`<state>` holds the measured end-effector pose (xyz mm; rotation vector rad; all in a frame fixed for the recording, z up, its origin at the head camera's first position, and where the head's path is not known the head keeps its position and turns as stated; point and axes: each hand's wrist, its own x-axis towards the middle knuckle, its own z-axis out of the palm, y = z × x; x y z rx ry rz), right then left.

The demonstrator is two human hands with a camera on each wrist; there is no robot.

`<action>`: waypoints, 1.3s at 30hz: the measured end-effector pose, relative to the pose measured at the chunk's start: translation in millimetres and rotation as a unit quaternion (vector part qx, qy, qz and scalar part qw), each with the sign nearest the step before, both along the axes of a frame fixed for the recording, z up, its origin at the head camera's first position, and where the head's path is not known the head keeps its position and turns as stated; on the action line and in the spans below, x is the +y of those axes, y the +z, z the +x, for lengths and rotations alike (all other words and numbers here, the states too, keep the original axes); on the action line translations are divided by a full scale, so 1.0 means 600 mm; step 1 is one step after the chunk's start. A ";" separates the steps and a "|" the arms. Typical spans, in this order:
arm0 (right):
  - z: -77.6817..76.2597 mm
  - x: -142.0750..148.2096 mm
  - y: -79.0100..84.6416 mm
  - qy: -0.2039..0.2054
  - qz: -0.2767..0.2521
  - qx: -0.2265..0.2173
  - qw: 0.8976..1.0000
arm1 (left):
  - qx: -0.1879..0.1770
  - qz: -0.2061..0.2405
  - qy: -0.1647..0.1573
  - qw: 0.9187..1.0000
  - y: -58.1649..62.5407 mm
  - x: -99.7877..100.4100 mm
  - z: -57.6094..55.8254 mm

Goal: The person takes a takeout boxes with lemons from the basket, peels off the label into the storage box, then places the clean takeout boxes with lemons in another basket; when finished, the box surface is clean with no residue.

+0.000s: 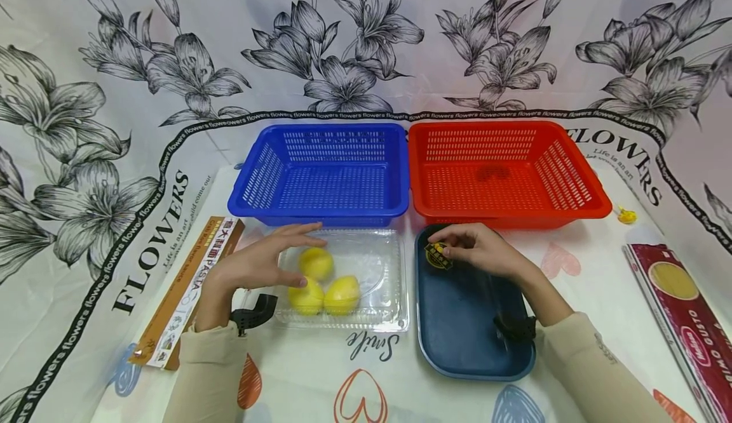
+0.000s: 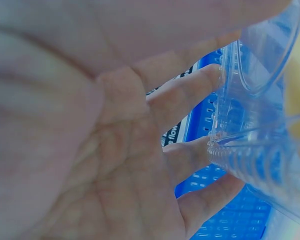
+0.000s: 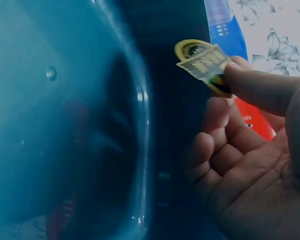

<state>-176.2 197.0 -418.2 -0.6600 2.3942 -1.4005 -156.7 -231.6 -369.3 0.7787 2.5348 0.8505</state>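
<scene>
Between the thumb and fingers of my right hand (image 1: 480, 248) is a small black-and-yellow label (image 3: 202, 62), pinched at one edge. That hand is over the far part of a dark blue tray (image 1: 466, 334). My left hand (image 1: 257, 261) reaches over the left end of a clear plastic container (image 1: 380, 270), its fingers spread and fairly straight. In the left wrist view the fingertips are right at the container's ridged wall (image 2: 250, 160). Three lemon-like yellow fruits (image 1: 342, 295) lie inside it, partly behind my left thumb in the head view.
A blue basket (image 1: 320, 212) and a red basket (image 1: 509, 213) stand side by side at the back. A pasta box (image 1: 189, 289) lies at the left and a dark red box (image 1: 686, 321) at the right. A small yellow item (image 1: 626, 214) is beside the red basket.
</scene>
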 end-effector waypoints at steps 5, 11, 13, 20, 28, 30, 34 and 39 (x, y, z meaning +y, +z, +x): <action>-0.006 0.002 -0.003 0.007 0.038 -0.013 0.999 | 0.001 -0.001 0.001 1.000 0.000 -0.001 0.000; -0.012 0.002 -0.013 0.016 0.057 -0.020 0.998 | 0.001 0.000 0.000 1.000 0.001 -0.001 0.000; -0.014 0.001 -0.018 0.028 0.061 -0.017 0.998 | 0.000 0.001 -0.001 1.000 0.001 0.000 0.000; -0.011 -0.001 -0.022 0.037 0.077 -0.006 0.996 | -0.001 0.003 -0.003 1.000 0.002 0.001 -0.003; -0.011 -0.001 -0.020 0.038 0.098 0.028 0.994 | -0.006 0.001 -0.001 1.000 0.003 -0.001 -0.001; -0.011 0.000 -0.019 0.037 0.099 0.032 0.994 | -0.005 0.000 -0.001 1.000 0.004 -0.002 -0.001; -0.009 0.001 -0.016 0.031 0.098 0.030 0.994 | -0.002 0.001 0.000 1.000 0.003 -0.002 0.000; -0.004 0.003 -0.011 0.017 0.096 0.011 0.995 | -0.001 0.002 0.002 1.000 0.000 -0.003 0.000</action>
